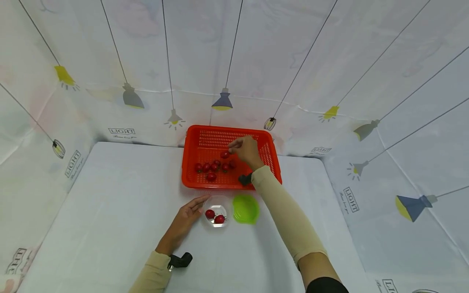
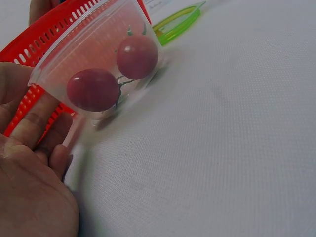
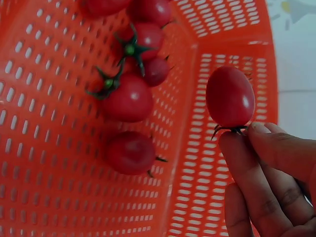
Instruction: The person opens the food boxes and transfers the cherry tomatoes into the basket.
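While the right hand [image 1: 246, 150] is over the red basket [image 1: 187, 162], its thumb and index finger pinch one cherry tomato [image 3: 230, 97] at the green stem end. Body of that tomato is clear of the fingertips, near the basket's slotted side wall in the right wrist view. Other fingers of that hand are bent below the pinch.

Loose tomatoes [image 1: 211, 177] sit in the basket, mostly bunched together, one a bit nearer the front rim. Some show green star-shaped stem tops; exact count unclear, overlap.

Left hand [image 1: 187, 215] is at the side of the clear bowl [image 1: 220, 203], fingers loosely extended along it, some behind the wall in the left wrist view; how firm the contact is, cannot tell. Two red tomatoes [image 1: 219, 219] with stems lie side by side inside that bowl.

Green dish [image 1: 245, 209] stands on the white table [image 1: 128, 191] just beside the bowl, on the side away from the left hand. Basket is behind both. Beige sleeves [image 1: 289, 215] on the arms, black wrist device [image 1: 180, 260] by the left hand. Backdrop [image 1: 146, 49] has printed hanging lamps.
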Tool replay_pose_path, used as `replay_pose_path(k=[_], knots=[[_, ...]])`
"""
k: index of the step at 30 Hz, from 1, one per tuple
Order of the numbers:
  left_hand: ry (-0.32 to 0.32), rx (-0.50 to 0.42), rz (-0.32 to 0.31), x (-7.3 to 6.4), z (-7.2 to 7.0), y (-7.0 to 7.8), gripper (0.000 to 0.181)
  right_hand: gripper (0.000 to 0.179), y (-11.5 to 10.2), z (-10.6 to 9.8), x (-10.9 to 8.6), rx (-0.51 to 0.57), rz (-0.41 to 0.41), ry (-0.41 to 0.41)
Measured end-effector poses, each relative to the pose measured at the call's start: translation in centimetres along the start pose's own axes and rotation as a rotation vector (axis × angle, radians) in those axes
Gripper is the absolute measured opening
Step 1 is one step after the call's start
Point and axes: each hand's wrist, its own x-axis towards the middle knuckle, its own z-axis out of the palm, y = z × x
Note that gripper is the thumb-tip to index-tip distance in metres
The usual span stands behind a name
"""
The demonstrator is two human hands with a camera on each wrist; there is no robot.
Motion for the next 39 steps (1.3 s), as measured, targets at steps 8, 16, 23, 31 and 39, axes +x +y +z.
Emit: replay_pose_path(k=[8,16,23,31,39], knots=[[-0.007,-0.003,0.001,0.1,-0.1,-0.2,0.045,0.004,1.6,0.8,1.7,-0.039,0.090,-0.048],[-0.015,-0.012,0.013,0.1,-0.2,-0.5,0.045,0.005,2.7,1.9,2.5,-0.094,0.087,-0.078],[-0.003,0.000,-0.002,0.1,-0.2,-0.5,0.044,0.010,2.4,2.5,2.4,-0.130,0.061,-0.163],[0.001,-0.007,0.004,0.2,-0.2,-0.7,0.044,0.009,2.4,3.0,2.4,-0.198,0.022,-0.185],[-0.012,-0.008,0.026,0.3,-0.4,-1.0,0.046,0.018,0.0,2.4,1.7,-0.319,-0.114,-0.124]])
